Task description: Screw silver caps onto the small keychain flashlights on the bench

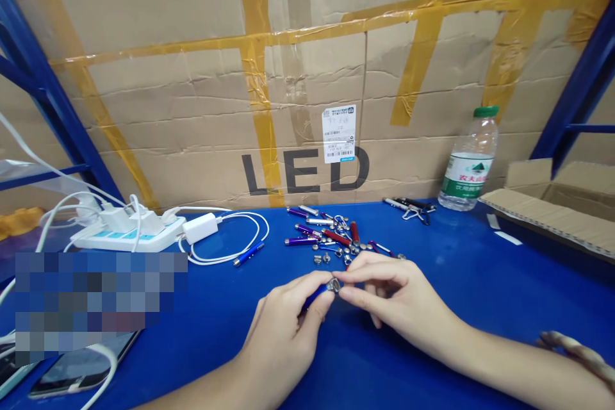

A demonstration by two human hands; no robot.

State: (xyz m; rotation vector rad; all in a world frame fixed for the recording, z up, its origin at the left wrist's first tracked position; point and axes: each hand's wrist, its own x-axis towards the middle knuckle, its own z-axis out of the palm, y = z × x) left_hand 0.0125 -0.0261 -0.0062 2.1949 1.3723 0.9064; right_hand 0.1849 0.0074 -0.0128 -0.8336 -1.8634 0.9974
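My left hand (pixel 288 327) is closed around a small blue pen-shaped flashlight (pixel 314 296), held low over the blue table (pixel 432 307). My right hand (pixel 389 298) pinches a small silver end cap (pixel 335 285) at the flashlight's tip, fingers pressed together. Just beyond my hands lies a loose pile of small flashlights (pixel 327 234) in purple, red and silver, with several silver caps (pixel 321 259) scattered among them.
A white power strip (pixel 127 234) with chargers and cables sits at the left, a blue flashlight (pixel 248 254) plugged in beside it. A water bottle (pixel 471 160) and dark flashlights (pixel 413 207) stand at the right. An open carton (pixel 552 205) fills the right edge; a phone (pixel 81 368) lies lower left.
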